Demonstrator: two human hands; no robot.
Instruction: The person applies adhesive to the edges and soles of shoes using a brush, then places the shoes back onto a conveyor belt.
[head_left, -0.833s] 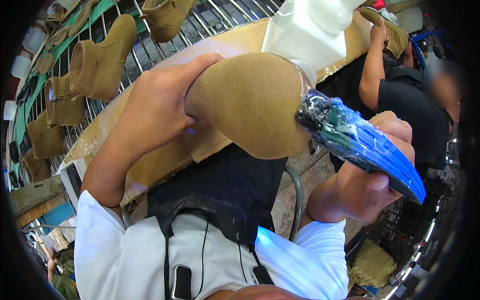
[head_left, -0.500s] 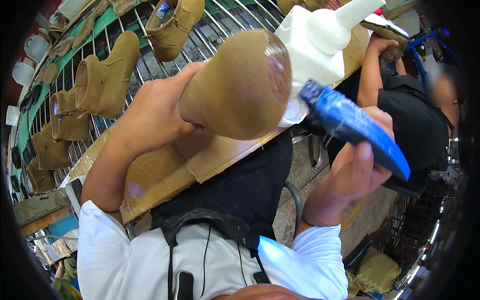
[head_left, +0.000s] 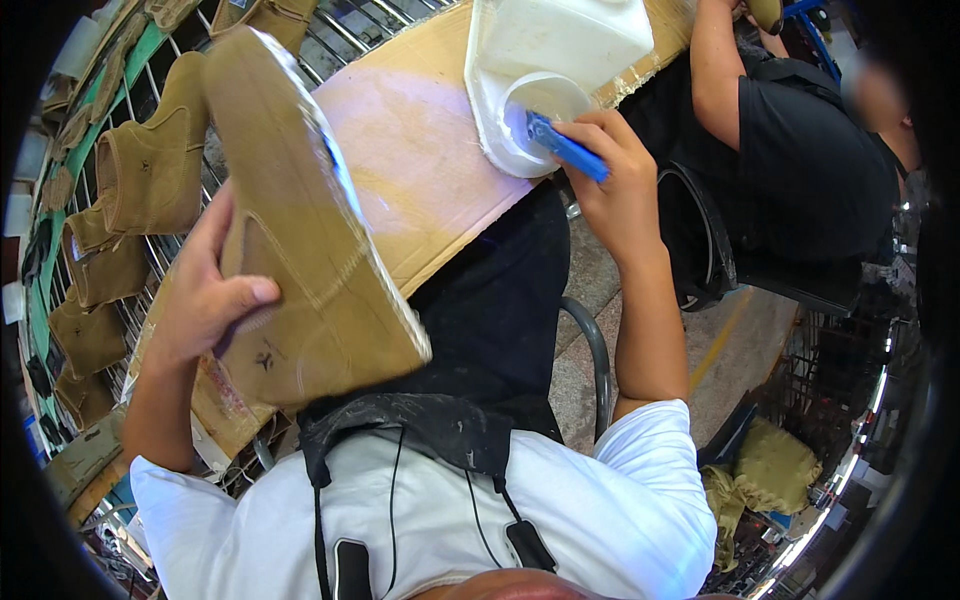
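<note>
In my left hand is a tan ankle boot, gripped by its shaft with the thumb across the side. The boot is tilted, its toe pointing up and away; a whitish, wet-looking line runs along its right-hand bottom edge. My right hand grips a blue brush by its handle. The brush's head reaches into the round opening of a white plastic pot, where whitish liquid shows. Bristles are mostly hidden inside the opening.
Cardboard covers the bench under the pot. More tan boots stand on a metal-bar rack at the left, beside a green edge. A co-worker in black sits close on the right. A chair's curved metal bar rises beside my lap.
My left hand has turned the boot from toe-on to side-on and brought it lower left. My right hand has carried the brush leftward and up into the pot.
</note>
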